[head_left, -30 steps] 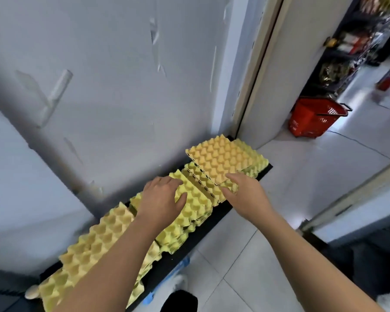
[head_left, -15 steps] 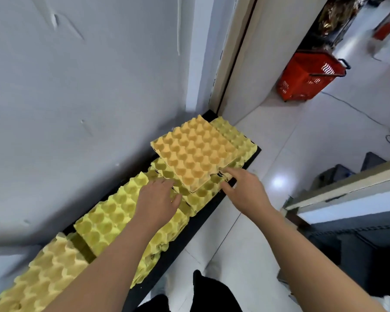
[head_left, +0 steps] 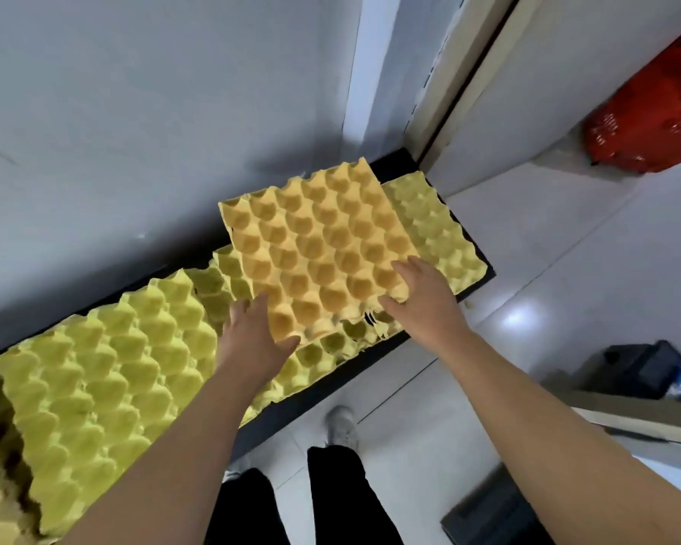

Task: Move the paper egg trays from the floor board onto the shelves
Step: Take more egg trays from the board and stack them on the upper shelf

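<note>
Arms outstretched, our left hand (head_left: 254, 337) and right hand (head_left: 425, 298) clamp their grip on the orange moulded-paper egg tray's (head_left: 315, 249) near corners.

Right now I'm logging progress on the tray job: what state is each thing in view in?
Orange paper egg tray: topmost, cups up, skewed across the trays beneath, held at its near corners.
Yellow-green paper egg trays: stacked in an overlapping row on the board.
Black floor board: on the floor, loaded.
Left hand: gripping the near left corner.
Right hand: gripping the near right corner.
Red shopping basket: on the floor.
</note>
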`<state>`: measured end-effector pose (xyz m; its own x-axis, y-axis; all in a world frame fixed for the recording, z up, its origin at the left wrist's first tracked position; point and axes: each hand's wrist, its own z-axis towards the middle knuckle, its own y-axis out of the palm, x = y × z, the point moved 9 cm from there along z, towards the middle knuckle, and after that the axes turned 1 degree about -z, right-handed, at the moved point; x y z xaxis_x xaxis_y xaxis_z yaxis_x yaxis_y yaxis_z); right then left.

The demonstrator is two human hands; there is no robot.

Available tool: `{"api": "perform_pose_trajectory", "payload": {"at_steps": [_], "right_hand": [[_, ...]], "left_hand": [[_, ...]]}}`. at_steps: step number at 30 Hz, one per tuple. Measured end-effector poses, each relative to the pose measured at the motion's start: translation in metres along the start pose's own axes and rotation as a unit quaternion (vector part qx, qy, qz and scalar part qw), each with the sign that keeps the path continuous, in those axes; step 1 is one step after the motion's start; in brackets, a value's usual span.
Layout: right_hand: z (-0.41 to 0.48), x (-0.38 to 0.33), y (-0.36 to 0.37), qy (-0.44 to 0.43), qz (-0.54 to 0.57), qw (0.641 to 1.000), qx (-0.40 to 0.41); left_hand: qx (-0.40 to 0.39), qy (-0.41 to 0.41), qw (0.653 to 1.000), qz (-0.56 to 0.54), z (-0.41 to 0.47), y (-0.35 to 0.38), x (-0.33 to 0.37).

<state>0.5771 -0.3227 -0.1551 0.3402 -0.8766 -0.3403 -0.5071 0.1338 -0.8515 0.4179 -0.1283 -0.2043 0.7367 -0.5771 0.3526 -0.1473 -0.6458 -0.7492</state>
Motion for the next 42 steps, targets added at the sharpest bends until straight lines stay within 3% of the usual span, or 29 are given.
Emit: {"api": "perform_pose_trajectory", "payload": {"at_steps": [4, 8, 13, 28, 35, 42], "right_hand": [[0.037, 0.033, 0.026, 0.039, -0.027, 0.998, -0.041], [0.062, 0.053, 0.049, 0.074, 0.035, 0.994, -0.075], [0.072, 0.054, 0.044, 0.078, 0.014, 0.996, -0.041], [0.012, -0.013, -0.055, 0.039, 0.277, 0.96, 0.019], [-0.01, -0.061, -0.099, -0.054, 0.286, 0.956, 0.022], [-0.075, -0.153, -0.157, -0.221, 0.223, 0.948, 0.054]], "left_hand": [[0.003, -0.043, 0.996, -0.074, 0.016, 0.026, -0.004], [0.017, -0.073, 0.989, -0.127, 0.026, 0.036, -0.003], [0.008, -0.101, 0.98, -0.171, 0.027, 0.033, -0.005], [0.13, 0.034, 0.948, -0.288, -0.035, -0.106, 0.017], [0.206, 0.017, 0.926, -0.316, -0.098, -0.145, 0.012], [0.335, -0.018, 0.889, -0.311, -0.206, -0.201, -0.021]]}}
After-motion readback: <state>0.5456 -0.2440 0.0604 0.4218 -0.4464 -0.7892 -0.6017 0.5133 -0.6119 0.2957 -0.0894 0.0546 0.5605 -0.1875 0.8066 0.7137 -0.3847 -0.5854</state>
